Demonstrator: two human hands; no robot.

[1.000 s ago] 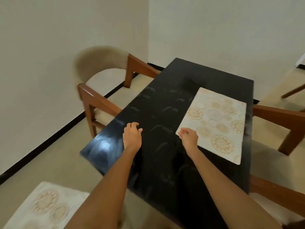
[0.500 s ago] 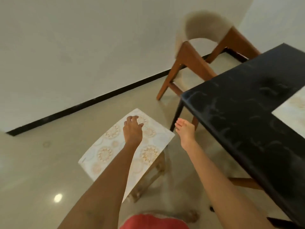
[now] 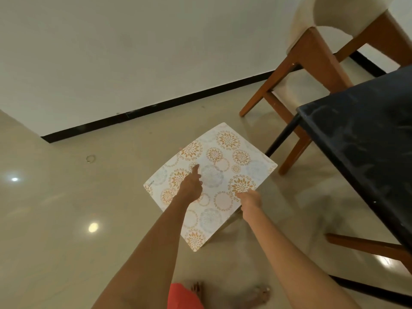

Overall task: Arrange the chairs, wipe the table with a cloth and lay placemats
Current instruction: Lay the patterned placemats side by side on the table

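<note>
A white placemat (image 3: 223,152) with orange and blue flower rings lies on a low wooden stool (image 3: 230,220), left of the black table (image 3: 367,152). My left hand (image 3: 191,186) rests on top of the mat near its middle, fingers stretched forward. My right hand (image 3: 248,198) pinches the mat's near right edge. The stool is almost wholly hidden under the mat. A beige-backed wooden chair (image 3: 312,41) stands at the table's far corner.
A wooden rail of another chair (image 3: 367,246) shows under the table at the lower right. The white wall with its black skirting (image 3: 156,108) runs behind. A small ring-shaped object (image 3: 90,159) lies on the glossy floor. My bare feet (image 3: 256,293) are below.
My view has swung left from the table to the stool. Both hands left the tabletop and the first mat; the left now lies on this second mat and the right has taken its edge.
</note>
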